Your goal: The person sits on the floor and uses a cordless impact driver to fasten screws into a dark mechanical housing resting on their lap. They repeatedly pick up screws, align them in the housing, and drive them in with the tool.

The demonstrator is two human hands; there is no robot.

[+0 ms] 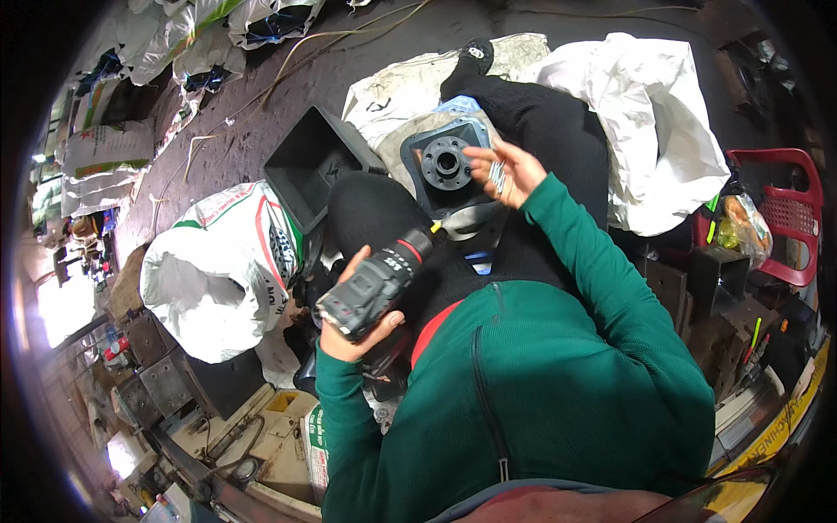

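My left hand (350,346) is wrapped around a black cordless drill (375,288) with a red ring near its nose. The drill's short yellow tip (436,227) points up and right, apart from the metal part. Between my legs sits a dark round flange (443,166) with a central bore and small holes around it, on a squarish dark metal housing (418,193). Over the flange's right edge is my right hand (521,177), thumb and fingers closed on several thin silvery screws (497,173). Whether its fingertips touch the flange I cannot tell.
A black open bin (318,157) stands tilted left of my knee, beside a white sack (205,279). Another white sack (641,131) lies to the right. A red plastic chair (785,213) and dark metal blocks (719,279) are at far right. A cable (288,65) crosses the floor.
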